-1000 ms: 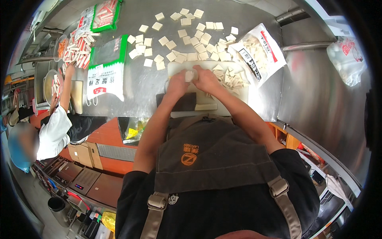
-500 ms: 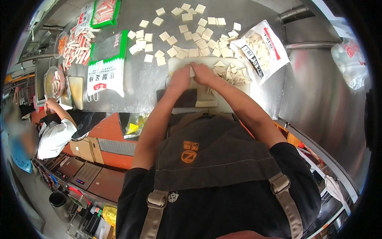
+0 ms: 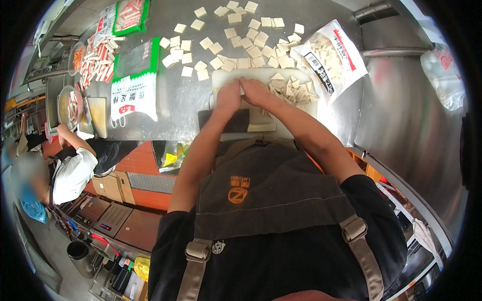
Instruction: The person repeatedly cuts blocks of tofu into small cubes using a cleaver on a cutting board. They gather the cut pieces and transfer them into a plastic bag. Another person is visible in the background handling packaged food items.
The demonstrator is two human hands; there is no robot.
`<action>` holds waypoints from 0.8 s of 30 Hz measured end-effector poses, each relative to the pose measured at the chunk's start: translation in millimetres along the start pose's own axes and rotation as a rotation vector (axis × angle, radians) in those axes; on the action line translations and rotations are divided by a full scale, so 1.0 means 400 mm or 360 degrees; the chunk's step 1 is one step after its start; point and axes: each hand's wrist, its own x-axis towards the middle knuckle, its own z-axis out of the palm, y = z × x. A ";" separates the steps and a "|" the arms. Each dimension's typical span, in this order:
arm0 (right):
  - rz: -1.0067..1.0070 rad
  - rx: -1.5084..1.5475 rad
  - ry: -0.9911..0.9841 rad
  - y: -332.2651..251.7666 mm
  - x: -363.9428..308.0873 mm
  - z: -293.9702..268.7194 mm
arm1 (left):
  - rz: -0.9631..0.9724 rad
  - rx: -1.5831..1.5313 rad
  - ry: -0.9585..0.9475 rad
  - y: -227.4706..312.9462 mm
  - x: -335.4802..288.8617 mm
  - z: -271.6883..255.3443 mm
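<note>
Both my hands meet over the white cutting board (image 3: 219, 76). My left hand (image 3: 229, 96) and my right hand (image 3: 254, 92) are closed with fingertips together on a pale slice, mostly hidden, which looks like tofu. Close to my right hand lies a heap of cut pale triangles (image 3: 293, 93) on the board. Below my hands rests a dark, flat, rectangular blade (image 3: 233, 121), seemingly a cleaver, with a pale bar (image 3: 261, 127) at its right end. Beyond the board, many pale square slices (image 3: 243, 63) are scattered over the steel table (image 3: 181, 108).
An open bag of pale pieces (image 3: 329, 60) stands right of the board. Leftward lie a green-and-white bag (image 3: 134, 95), a pile of red-and-white sticks (image 3: 100, 60) and a bowl of sticks (image 3: 70, 105). A co-worker in a white sleeve (image 3: 75, 170) reaches toward that bowl.
My hands stay together at the same place on the board, with only slight finger movement. The co-worker at left has shifted a little; the view has tilted slightly.
</note>
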 end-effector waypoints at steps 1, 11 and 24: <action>0.0024 0.0001 0.0009 -0.002 -0.003 0.000 | 0.0049 0.0013 0.0011 -0.007 0.002 0.002; -0.0046 0.0106 0.0166 -0.012 -0.039 0.014 | 0.0212 0.0056 -0.0072 -0.027 -0.012 -0.010; 0.0126 0.0118 0.0157 -0.037 -0.133 -0.076 | 0.0024 -0.0126 -0.0197 0.001 -0.033 -0.077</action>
